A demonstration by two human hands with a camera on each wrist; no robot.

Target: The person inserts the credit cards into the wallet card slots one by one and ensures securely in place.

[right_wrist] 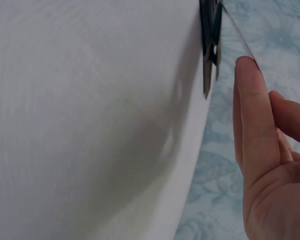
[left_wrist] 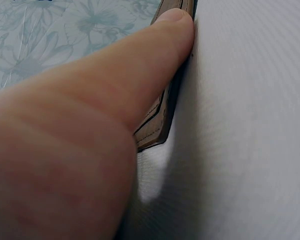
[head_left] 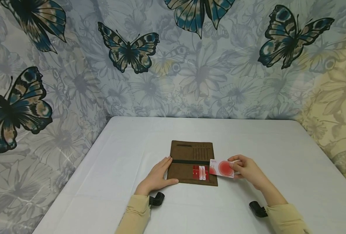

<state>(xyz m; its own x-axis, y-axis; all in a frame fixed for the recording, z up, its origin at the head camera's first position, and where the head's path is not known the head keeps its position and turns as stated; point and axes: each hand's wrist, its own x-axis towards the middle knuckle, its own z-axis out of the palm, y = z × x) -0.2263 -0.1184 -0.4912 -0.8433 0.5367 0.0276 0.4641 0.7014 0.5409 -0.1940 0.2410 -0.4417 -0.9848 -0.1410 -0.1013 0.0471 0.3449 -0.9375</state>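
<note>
A brown wallet (head_left: 187, 175) lies unfolded on the table, with slots in its upper half. Red and white cards (head_left: 200, 173) show in its lower half. My left hand (head_left: 156, 177) rests at the wallet's left side, fingers extended along the edge and thumb on the lower edge. In the left wrist view the thumb (left_wrist: 155, 45) presses on the wallet's border. Between thumb and fingers, my right hand (head_left: 249, 169) pinches a white card with a red circle (head_left: 225, 169). The card's left end overlaps the wallet's right edge. From the right wrist view the card (right_wrist: 240, 35) appears edge-on.
A white cloth covers the table (head_left: 117, 146). Behind it hangs a floral backdrop (head_left: 202, 78) with large butterflies. Black wrist cameras sit on both wrists, the left one (head_left: 157, 199) and the right one (head_left: 257, 209) close over the cloth.
</note>
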